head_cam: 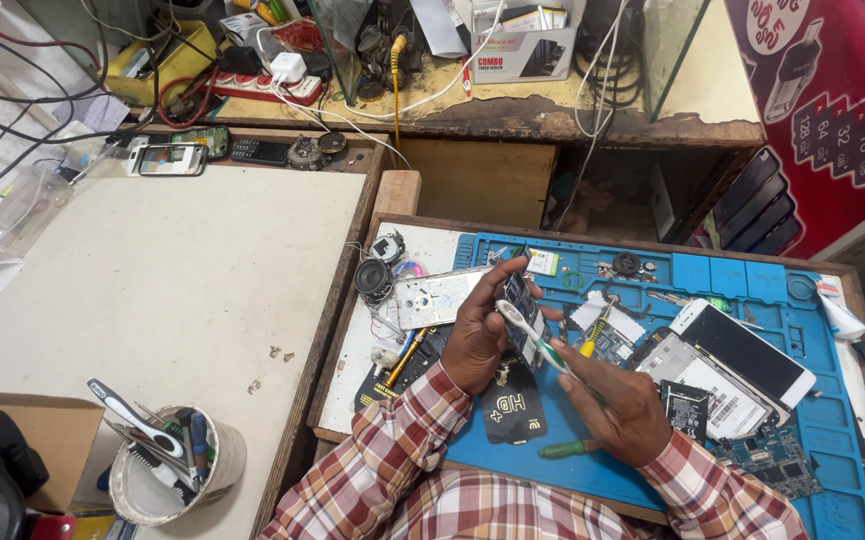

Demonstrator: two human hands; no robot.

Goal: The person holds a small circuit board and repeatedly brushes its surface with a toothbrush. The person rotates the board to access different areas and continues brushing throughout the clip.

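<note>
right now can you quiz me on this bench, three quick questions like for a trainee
1. True or false: the left hand holds a small circuit board.
2. What does the right hand hold against that board: A a toothbrush, B a hammer, C a cup?
3. What colour is the work mat under the hands?

Key: 1 true; 2 A; 3 blue

Two hands (478,335) (618,405), one toothbrush (533,335), one blue mat (833,420), one cup (178,470) and one small speaker (373,278) are seen.
</note>
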